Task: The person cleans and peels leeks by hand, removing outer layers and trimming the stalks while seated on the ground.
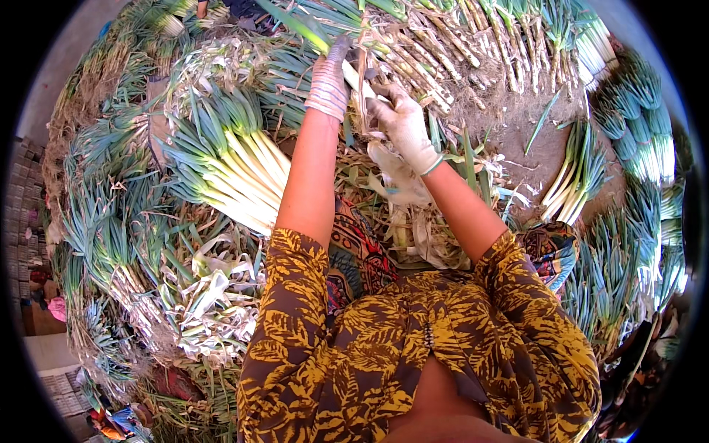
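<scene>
Both my hands wear whitish work gloves and meet at a leek slanting from upper left down to the right. My left hand is closed around its shaft below the green leaves. At the pale lower end, my right hand has its thumb and fingers closed on the stem. A brown dry outer leaf hangs off the leek between the two hands. To the left of my left forearm lies a fanned pile of clean leeks, white shafts toward me.
Unpeeled leeks with dirty roots lie across the far side, more at left. Peeled husks heap at lower left and before me. A small clean bunch lies at right, near stacked bundles. Part of another person shows at far left.
</scene>
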The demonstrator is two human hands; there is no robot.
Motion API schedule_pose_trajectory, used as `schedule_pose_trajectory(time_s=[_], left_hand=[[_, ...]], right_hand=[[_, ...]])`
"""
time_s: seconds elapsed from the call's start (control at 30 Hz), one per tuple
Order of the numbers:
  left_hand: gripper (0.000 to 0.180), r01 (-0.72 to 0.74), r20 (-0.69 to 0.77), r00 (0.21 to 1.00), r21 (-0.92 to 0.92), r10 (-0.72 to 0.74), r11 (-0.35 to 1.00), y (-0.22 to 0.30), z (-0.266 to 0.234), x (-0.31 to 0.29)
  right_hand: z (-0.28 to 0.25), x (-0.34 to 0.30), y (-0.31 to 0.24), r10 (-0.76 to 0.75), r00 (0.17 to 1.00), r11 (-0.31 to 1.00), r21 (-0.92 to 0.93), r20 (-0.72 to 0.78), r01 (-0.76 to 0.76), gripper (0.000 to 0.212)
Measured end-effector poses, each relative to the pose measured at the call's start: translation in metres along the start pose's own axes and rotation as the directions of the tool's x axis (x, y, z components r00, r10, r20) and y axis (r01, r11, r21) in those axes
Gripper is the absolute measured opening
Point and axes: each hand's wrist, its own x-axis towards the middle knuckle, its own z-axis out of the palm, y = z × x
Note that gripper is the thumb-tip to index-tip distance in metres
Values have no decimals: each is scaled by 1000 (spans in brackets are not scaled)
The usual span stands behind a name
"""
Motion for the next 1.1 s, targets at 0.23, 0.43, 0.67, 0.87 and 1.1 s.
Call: schedule_pose_trajectory(time_s=[0.23,0.43,0.67,0.87,1.1], left_hand=[[33,-4,129,992,36,-1,999,-20,-11,13],[36,-66,83,995,20,64,998,-32,-9,12],[40,-21,390,921,5,18,1000,-17,-6,2],[41,-63,454,890,33,41,997,-6,-1,-4],[47,-84,307,940,-219,150,972,37,-50,15]], right_hand=[[-19,16,24,112,994,986,120,13,-113,23],[-3,5,-13,12,998,992,123,68,-21,36],[-21,11,-4,93,976,856,485,199,-181,25],[-14,25,42,181,959,906,343,218,-249,22],[-48,-49,63,410,682,778,-623,606,86,16]])
